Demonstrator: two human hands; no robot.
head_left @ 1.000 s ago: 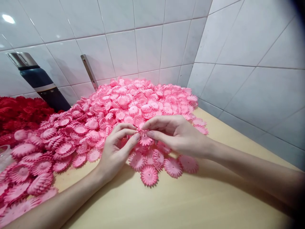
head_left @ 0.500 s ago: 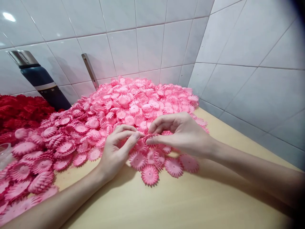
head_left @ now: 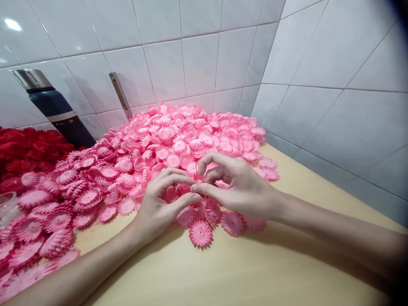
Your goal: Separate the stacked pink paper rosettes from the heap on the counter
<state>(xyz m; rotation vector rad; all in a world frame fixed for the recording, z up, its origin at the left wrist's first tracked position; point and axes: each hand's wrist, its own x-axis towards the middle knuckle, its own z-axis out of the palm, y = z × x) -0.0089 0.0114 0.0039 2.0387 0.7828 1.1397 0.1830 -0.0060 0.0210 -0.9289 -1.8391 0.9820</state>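
A big heap of pink paper flowers [head_left: 178, 140] covers the back of a pale wooden table [head_left: 242, 272]. My left hand [head_left: 159, 204] and my right hand [head_left: 236, 182] meet at the heap's near edge, thumbs and fingertips pinched together over a small pink flower piece that they mostly hide. My right index finger is curled up above the pinch. Loose flowers lie just below the hands, one pink flower [head_left: 200, 233] nearest me.
A pile of red paper flowers [head_left: 28, 148] lies at the far left. A dark blue bottle with a metal cap [head_left: 54, 108] and a metal strip [head_left: 120, 95] lean on the white tiled wall. A clear container's edge [head_left: 6, 206] shows at left.
The pink flower held up between my fingertips has sunk behind them. Both hands closed tighter and dropped slightly; my right index finger has curled upward.
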